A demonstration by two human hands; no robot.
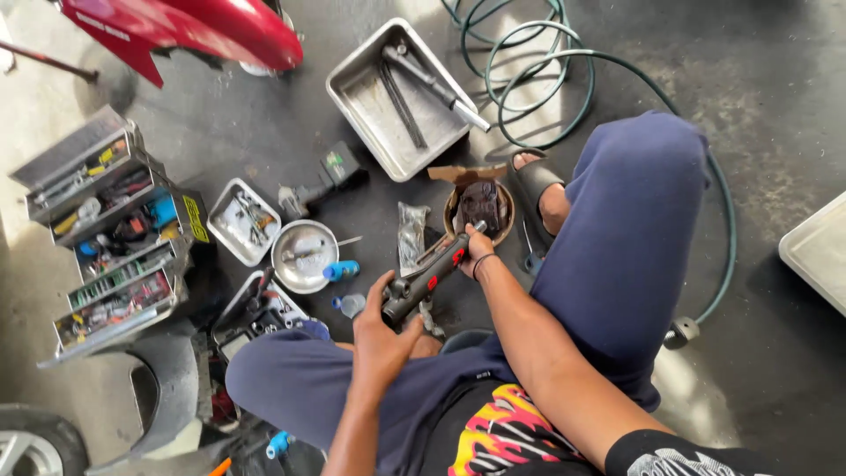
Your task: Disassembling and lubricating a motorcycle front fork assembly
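I am squatting on a dark concrete floor. My left hand (pixel 381 328) is wrapped around the rear end of a black hand tool with red marks (pixel 425 280). My right hand (pixel 480 256) grips the front end of the same tool, close to its metal tip. The tip points at a dark metal part (pixel 481 204) lying in a round brown bowl (pixel 505 227) on the floor in front of me. A crumpled clear plastic bag (pixel 411 234) lies just left of the tool.
An open tiered toolbox (pixel 110 234) stands at left. A large steel tray (pixel 366 101) holds long tools. A small tray (pixel 222 231), a round steel bowl (pixel 286 257), a green hose (pixel 529 53) and a red vehicle panel (pixel 185 26) lie around.
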